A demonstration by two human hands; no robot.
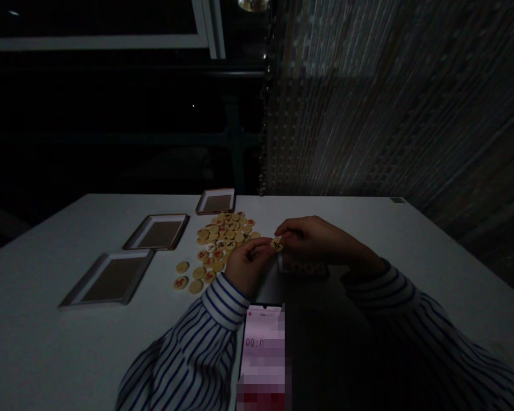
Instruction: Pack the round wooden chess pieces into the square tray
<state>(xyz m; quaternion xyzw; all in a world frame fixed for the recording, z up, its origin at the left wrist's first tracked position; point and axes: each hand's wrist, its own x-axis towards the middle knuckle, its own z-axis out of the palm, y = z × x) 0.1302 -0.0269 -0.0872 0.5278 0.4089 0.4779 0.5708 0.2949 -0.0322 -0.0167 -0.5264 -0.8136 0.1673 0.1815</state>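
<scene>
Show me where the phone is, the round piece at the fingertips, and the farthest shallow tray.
Phone [262, 354]: head view, on its lit screen.
Round piece [276, 245]: head view, on its marked face.
Farthest shallow tray [218, 204]: head view, on its bare brown bottom.

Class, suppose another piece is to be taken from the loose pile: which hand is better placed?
Probably the left hand: it is beside the pile. The right hand lies farther off, across the marked piece at both hands' fingertips.
</scene>
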